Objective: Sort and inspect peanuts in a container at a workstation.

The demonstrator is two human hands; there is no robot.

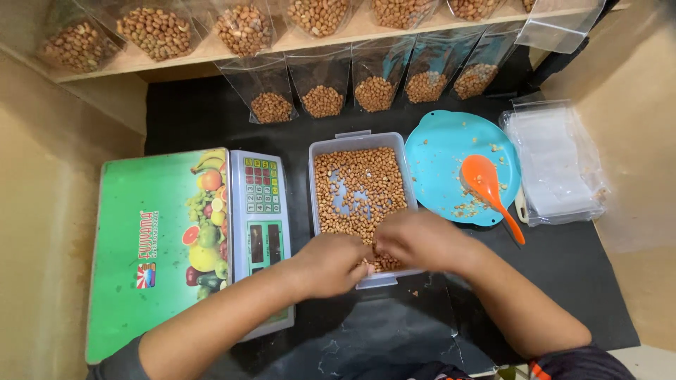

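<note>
- Forearms, bare, reach in from the near edge and meet over the near end of a clear plastic tub (323,151).
- Left hand (329,264): grip curled nearly closed, knuckles up, at the tub's near rim; whether it has nuts in it cannot be told.
- Right hand (421,241): grip cupped, fingers down among the peanuts (360,190), touching the left; contents likewise hidden.
- Step in hand, as judged: gathering or sorting nuts at the near end of the tub. The next move would call for a closed scoop, lifted level so nothing spills onto the black table (563,260).
- Peanuts: tan, skinned, a thin single layer with bare patches of tub floor showing just beyond the grips.
- Left of the grips: green weighing scale (151,246) with fruit print and keypad, pan bare.
- Right of the grips: turquoise plate (440,151) with crumbs and an orange spoon (486,184); beyond it, a stack of clear bags (556,162).
- Beyond the tub: filled peanut bags (322,100) in a row, more on a wooden shelf (211,53).
</note>
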